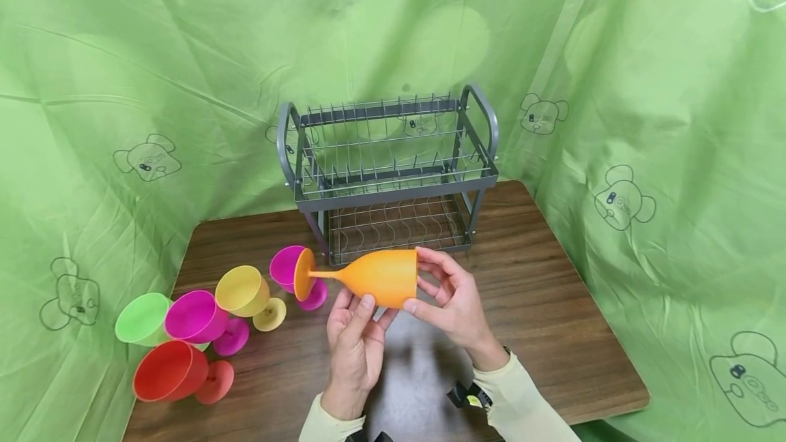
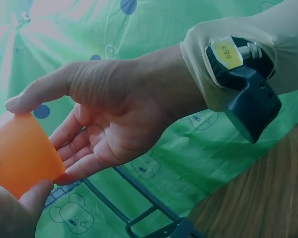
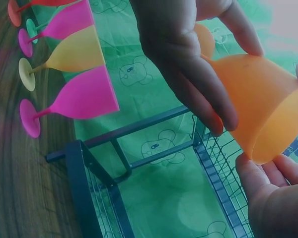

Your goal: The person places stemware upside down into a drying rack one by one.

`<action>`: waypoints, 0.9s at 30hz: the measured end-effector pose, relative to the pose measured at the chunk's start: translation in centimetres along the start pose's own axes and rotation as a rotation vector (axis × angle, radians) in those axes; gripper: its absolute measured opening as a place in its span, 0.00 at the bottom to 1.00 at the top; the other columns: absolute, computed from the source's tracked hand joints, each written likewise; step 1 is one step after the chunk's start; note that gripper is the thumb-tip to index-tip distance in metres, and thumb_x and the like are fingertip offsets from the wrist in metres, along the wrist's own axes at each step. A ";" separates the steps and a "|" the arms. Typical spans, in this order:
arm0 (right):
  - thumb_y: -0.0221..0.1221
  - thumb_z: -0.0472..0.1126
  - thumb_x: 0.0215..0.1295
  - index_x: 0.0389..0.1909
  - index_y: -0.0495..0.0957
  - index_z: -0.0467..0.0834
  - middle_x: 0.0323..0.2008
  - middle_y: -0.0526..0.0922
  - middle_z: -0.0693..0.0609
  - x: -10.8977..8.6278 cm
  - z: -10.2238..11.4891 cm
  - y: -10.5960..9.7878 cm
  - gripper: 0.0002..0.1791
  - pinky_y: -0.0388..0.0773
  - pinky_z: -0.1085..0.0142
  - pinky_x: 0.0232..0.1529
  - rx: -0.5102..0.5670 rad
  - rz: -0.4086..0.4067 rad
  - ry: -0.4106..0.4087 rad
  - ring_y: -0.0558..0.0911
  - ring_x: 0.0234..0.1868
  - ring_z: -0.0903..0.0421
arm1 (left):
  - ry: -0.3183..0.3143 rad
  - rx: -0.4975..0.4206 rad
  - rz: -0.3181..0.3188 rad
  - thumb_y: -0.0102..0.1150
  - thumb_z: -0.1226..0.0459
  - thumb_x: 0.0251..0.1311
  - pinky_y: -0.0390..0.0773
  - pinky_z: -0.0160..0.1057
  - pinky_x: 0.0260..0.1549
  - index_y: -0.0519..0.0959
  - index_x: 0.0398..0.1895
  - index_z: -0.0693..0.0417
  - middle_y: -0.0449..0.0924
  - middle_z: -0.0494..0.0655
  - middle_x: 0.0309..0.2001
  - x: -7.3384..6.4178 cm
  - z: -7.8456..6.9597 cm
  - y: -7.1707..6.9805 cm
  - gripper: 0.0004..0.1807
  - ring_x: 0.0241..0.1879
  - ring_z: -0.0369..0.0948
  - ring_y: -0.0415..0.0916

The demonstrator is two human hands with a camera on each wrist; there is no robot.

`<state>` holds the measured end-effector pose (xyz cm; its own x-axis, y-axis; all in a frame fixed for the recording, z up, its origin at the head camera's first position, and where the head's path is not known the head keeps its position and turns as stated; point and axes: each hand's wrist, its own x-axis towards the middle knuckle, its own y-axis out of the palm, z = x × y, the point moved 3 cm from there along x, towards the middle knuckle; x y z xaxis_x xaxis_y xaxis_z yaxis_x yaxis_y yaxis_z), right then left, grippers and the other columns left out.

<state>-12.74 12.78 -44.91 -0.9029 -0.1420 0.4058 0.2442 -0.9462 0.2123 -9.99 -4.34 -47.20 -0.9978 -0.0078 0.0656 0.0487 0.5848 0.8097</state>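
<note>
An orange goblet [image 1: 383,277] lies on its side in the air between both hands, its foot toward the left and its mouth toward the right. My left hand [image 1: 356,346] holds the bowl from below, thumb on the near side. At the rim, my right hand [image 1: 451,302] grips the goblet with thumb and fingers. The right wrist view shows the goblet's open mouth [image 3: 280,129] between the two hands. In the left wrist view, the right hand [image 2: 119,109] reaches to the rim of the orange bowl [image 2: 25,153].
A grey two-tier dish rack [image 1: 393,189] stands at the table's back. To the left stand goblets: magenta [image 1: 287,266], yellow [image 1: 242,292], another magenta [image 1: 196,317], green [image 1: 141,319] and red [image 1: 170,370]. Green printed cloth [image 1: 215,87] hangs around the wooden table [image 1: 540,333].
</note>
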 end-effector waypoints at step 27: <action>0.68 0.26 0.64 0.71 0.69 0.29 0.68 0.75 0.31 1.7 1.2 -1.6 0.34 0.82 0.54 0.67 -0.155 0.046 0.003 0.79 0.68 0.45 | 0.144 0.192 0.064 0.58 0.83 0.65 0.87 0.52 0.52 0.66 0.72 0.69 0.79 0.56 0.59 2.1 -4.0 0.3 0.31 0.56 0.47 0.85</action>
<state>-14.26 14.37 -43.48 -0.8934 -0.1866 0.4087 0.2278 -0.9722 0.0539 -11.91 -7.38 -44.48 -0.9755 -0.0732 0.2072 0.0889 0.7309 0.6767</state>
